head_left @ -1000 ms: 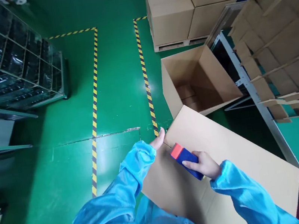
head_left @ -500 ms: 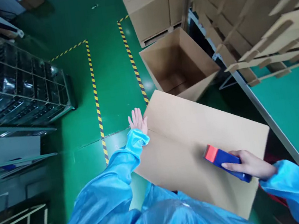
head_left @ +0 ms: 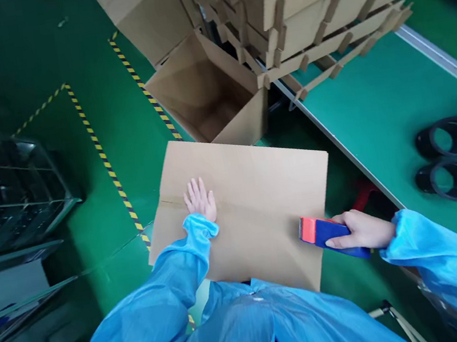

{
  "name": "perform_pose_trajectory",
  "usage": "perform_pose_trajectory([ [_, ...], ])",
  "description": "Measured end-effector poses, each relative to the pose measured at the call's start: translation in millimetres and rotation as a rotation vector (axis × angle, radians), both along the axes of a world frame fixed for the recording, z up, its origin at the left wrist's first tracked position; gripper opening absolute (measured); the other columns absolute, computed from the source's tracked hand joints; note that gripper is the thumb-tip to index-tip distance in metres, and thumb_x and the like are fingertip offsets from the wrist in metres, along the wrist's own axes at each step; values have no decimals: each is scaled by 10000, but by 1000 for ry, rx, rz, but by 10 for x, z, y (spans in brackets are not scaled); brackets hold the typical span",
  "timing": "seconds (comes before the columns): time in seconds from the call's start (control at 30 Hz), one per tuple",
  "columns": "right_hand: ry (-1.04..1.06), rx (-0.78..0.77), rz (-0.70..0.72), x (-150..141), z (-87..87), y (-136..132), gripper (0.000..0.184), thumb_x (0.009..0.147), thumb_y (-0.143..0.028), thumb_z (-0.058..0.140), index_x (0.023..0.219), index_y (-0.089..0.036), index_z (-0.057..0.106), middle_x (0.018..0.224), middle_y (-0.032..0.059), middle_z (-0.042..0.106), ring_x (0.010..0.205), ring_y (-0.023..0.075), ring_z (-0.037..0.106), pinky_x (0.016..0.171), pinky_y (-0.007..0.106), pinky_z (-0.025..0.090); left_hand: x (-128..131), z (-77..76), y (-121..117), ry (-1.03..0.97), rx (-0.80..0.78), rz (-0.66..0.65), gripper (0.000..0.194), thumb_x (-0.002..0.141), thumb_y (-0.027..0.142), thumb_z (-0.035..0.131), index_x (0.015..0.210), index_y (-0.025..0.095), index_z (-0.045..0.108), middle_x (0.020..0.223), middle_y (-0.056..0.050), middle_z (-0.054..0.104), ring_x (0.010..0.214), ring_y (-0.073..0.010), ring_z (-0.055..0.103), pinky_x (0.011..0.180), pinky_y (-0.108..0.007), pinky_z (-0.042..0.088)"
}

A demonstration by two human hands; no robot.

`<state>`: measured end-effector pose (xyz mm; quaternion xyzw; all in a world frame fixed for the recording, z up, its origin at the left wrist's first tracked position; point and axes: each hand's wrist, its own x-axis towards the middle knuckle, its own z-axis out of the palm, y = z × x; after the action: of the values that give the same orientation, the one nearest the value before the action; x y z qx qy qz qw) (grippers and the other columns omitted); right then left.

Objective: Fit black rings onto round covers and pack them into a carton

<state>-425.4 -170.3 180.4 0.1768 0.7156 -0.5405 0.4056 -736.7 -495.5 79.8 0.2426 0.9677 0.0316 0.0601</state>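
Note:
A closed cardboard box [head_left: 253, 190] lies in front of my body, with a seam running across its top from the left edge. My left hand [head_left: 199, 200] rests flat on the left part of that top, fingers stretched out and holding nothing. In my right hand [head_left: 363, 230] is a blue-and-red tape dispenser [head_left: 322, 232], gripped by its blue body. Its red front end points left, over the box's right side. I cannot tell whether that end touches the cardboard. My fingers partly cover the dispenser's rear.
An open cardboard box [head_left: 208, 99] stands just beyond. At the right, a green-topped table [head_left: 375, 113] carries slotted cardboard dividers [head_left: 317, 18] and black cylindrical parts [head_left: 451, 179]. A wire cage [head_left: 6, 189] stands left. Yellow-black tape [head_left: 99, 151] marks the green floor.
My left hand has moved from the box's left edge onto its top. The dispenser is now nearer the box's right edge. My view has shifted to the right.

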Motion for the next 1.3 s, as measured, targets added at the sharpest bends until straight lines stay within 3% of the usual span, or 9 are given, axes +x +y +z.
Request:
perform_pose_trajectory([
  [0.13, -52, 64, 10, 377, -39, 222, 572, 741, -733, 650, 867, -178, 699, 819, 83, 754, 744, 261, 718, 633, 293, 505, -16, -17, 8, 18, 19, -17, 626, 1018, 353, 293, 1582, 89, 241, 1661, -174, 188, 1552, -318, 136, 1257, -562, 119],
  [0.3, -19, 236, 72, 392, -249, 225, 564, 724, -724, 643, 867, -182, 711, 797, 87, 742, 717, 258, 702, 616, 304, 468, -16, 139, 89, -7, -10, 5, 624, 1016, 318, 299, 1569, 35, 242, 1660, -187, 174, 1552, -323, 126, 1266, -541, 108],
  [0.43, 15, 269, 95, 358, -328, 213, 523, 736, -703, 651, 846, -196, 722, 765, 68, 731, 699, 238, 693, 590, 296, 430, 537, 191, 601, 18, -39, 24, 631, 1015, 283, 284, 1551, -44, 215, 1645, -252, 144, 1542, -394, 101, 1239, -641, 55],
  [0.53, 45, 285, 88, 370, -342, 232, 492, 727, -684, 675, 868, -217, 739, 753, 54, 725, 708, 240, 693, 589, 297, 413, 1152, 95, 1108, -63, -42, -201, 593, 1008, 301, 358, 1567, 112, 301, 1658, -124, 226, 1548, -286, 168, 1278, -489, 156],
  [0.63, 79, 266, 88, 373, -364, 261, 503, 733, -704, 660, 852, -223, 744, 730, 62, 712, 690, 255, 685, 574, 311, 400, 1494, 47, 1383, -71, -21, -362, 628, 1016, 327, 359, 1587, 101, 226, 1670, -159, 139, 1556, -324, 105, 1263, -574, 128],
  [0.83, 124, 201, 34, 390, -433, 318, 484, 703, -703, 691, 835, -239, 724, 720, 51, 701, 713, 266, 690, 606, 318, 408, 1348, 82, 1360, -217, -91, -767, 624, 995, 406, 459, 1565, 187, 328, 1612, -139, 329, 1529, -344, 222, 1248, -632, 18],
  [1.1, 28, 311, -18, 1236, -615, 732, 464, 702, -676, 682, 828, -232, 729, 716, 54, 704, 691, 277, 685, 590, 325, 392, 1268, -11, 1325, -153, -82, -857, 636, 994, 478, 471, 1528, 141, 395, 1561, -195, 398, 1500, -370, 289, 1236, -650, 16],
  [1.2, 23, 350, -48, 1467, -712, 793, 441, 706, -656, 693, 833, -236, 736, 701, 42, 699, 690, 270, 686, 592, 321, 398, 1268, 22, 1362, -328, -81, -1155, 523, 1027, 468, 422, 1485, 222, 473, 1465, -132, 542, 1436, -288, 432, 1267, -563, 69],
  [1.3, 5, 383, -42, 1444, -803, 721, 424, 722, -643, 703, 813, -231, 743, 704, 50, 703, 703, 274, 693, 597, 321, 411, 1312, 112, 1480, -597, -52, -1505, 458, 1060, 406, 352, 1488, 283, 460, 1435, -55, 583, 1405, -173, 473, 1276, -389, 171],
])
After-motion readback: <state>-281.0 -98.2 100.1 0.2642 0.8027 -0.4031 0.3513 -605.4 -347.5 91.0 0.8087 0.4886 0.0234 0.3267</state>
